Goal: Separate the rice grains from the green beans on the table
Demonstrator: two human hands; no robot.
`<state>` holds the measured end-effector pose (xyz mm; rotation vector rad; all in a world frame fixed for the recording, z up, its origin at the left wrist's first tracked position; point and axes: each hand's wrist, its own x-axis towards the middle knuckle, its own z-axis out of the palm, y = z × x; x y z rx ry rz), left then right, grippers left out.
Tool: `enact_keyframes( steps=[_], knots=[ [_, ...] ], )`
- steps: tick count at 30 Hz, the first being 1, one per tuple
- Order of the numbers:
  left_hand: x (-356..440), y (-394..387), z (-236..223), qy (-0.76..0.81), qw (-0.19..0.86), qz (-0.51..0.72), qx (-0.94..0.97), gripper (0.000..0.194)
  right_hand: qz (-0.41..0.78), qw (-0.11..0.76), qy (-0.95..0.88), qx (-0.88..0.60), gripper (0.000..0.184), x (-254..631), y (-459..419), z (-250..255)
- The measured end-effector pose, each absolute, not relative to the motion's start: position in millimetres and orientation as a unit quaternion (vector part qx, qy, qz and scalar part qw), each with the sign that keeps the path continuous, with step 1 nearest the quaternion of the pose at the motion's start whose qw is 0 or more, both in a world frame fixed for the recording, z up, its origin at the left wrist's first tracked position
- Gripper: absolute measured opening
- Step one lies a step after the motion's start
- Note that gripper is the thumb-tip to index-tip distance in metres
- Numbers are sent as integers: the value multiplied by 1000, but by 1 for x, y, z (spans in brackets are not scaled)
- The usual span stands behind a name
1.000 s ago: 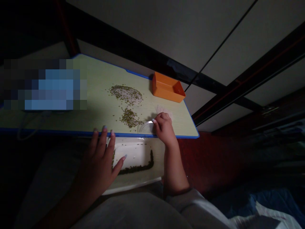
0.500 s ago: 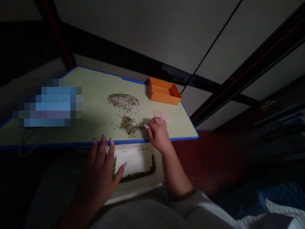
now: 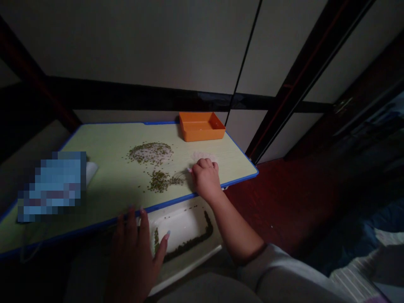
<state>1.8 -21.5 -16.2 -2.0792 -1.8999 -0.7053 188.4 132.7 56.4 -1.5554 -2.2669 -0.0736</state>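
"Why is the clear piece gripped low by the right hand?"

"Apparently so the beans on the table are met. The left hand is spread, unclenched, beside the tub."

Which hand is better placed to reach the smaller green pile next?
Probably the right hand: it's over the table, beside that pile, apparently holding something clear. The left hand is at the near edge, by the tub.
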Motion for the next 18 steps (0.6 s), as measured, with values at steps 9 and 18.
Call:
enact_keyframes(
  steps=[9, 18],
  knots=[
    [0, -17, -15, -625, 163, -245, -723, 86, -7, 257, -735, -628, 28, 203, 146, 55],
    [3, -19, -15, -631, 144, -256, -718, 87, -25, 250, -756, -605, 30, 193, 145, 54]
  ],
)
